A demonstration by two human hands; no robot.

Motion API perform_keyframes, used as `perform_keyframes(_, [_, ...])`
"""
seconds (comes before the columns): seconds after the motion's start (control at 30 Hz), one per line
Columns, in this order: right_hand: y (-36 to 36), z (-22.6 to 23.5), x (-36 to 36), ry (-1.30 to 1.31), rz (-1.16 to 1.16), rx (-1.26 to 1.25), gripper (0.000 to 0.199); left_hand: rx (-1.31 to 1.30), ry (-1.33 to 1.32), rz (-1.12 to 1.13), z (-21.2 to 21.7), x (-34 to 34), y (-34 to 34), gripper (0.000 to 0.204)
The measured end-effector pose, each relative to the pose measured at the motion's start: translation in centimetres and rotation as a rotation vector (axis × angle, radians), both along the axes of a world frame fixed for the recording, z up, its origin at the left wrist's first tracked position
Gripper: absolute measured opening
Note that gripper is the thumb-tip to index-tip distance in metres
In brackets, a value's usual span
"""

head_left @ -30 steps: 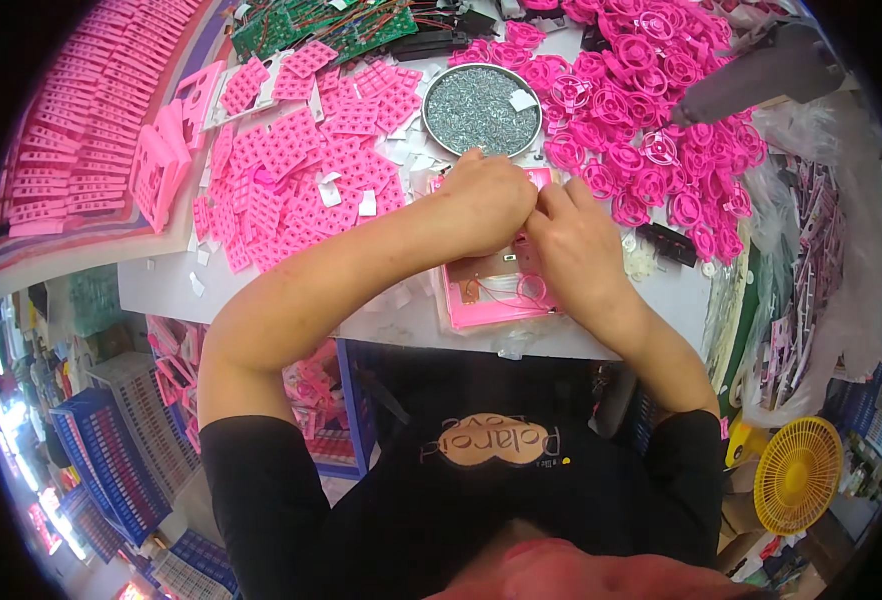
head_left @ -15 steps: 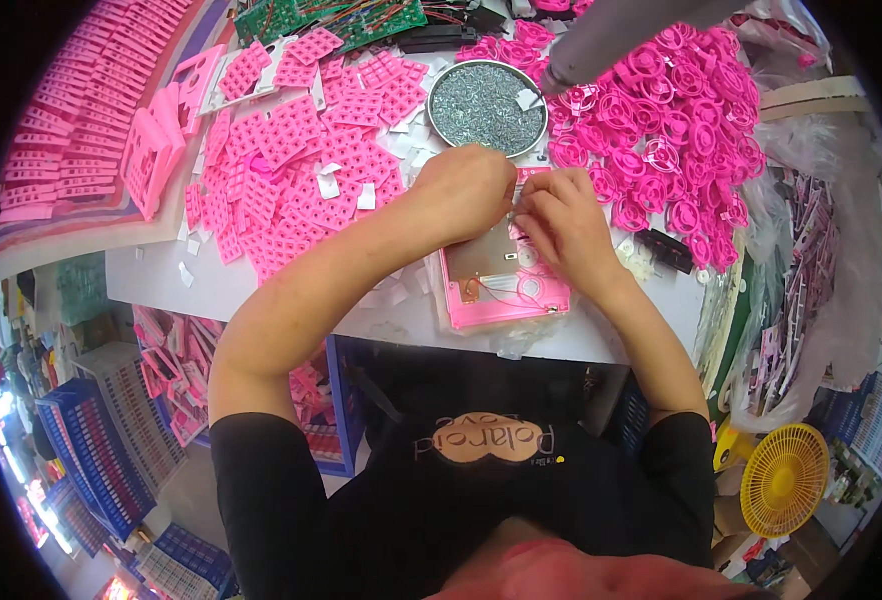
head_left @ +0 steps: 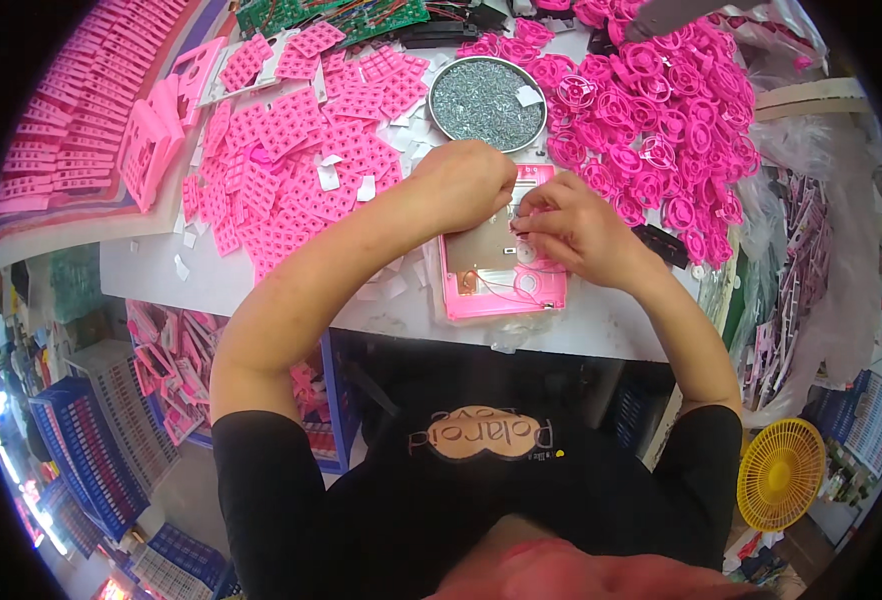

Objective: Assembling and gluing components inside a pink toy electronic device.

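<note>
A shallow pink plastic case (head_left: 501, 309) lies in front of me on the table, with a flat brownish board (head_left: 481, 257), thin red wires and small white parts inside. My left hand (head_left: 469, 186) is curled over the case's upper left part, fingers closed; whatever they hold is hidden. Over the right side of the case, my right hand (head_left: 583, 230) has thumb and fingers pinched together close to the board's edge. Anything between those fingertips is too small to name. Just beyond my hands stands a round bowl of small metal screws (head_left: 486, 100), a white scrap lying on them.
Pink keypad-like pieces (head_left: 291, 150) are heaped left, pink ring-shaped parts (head_left: 661, 130) right. Green circuit boards (head_left: 331, 15) lie at the back. A grey rod-shaped tool (head_left: 666, 15) hangs over the ring pile. A yellow fan (head_left: 781, 475) stands lower right.
My right hand has shifted slightly right and down, its fingers still pinched. The hanging grey tool has moved up and right, away from the bowl. My left hand stays over the case.
</note>
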State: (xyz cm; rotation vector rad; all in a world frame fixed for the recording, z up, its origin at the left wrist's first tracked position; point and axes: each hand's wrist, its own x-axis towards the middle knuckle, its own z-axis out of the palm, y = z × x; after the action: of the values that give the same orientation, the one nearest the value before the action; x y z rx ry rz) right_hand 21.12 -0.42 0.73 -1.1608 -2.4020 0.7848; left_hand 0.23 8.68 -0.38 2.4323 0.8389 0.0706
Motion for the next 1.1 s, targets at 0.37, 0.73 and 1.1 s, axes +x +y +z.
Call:
perform_keyframes(0.37, [-1.8,-0.8,-1.3,0.003,-0.106,0.24,0.026,0.19,0.01,-0.042,-1.2,0.2,-0.9,0.017])
perform_keyframes(0.73, [-2.4,-0.4,-3.0,-0.121,-0.238,0.143,0.032,-0.051,-0.369,0.075,-0.8,-1.2,-0.9,0.018])
perform_keyframes(1.1, [-2.2,-0.3,-1.9,-0.103,-0.184,0.2,0.021,0.099,-0.334,0.542,-0.8,-5.5,-0.3,0.027])
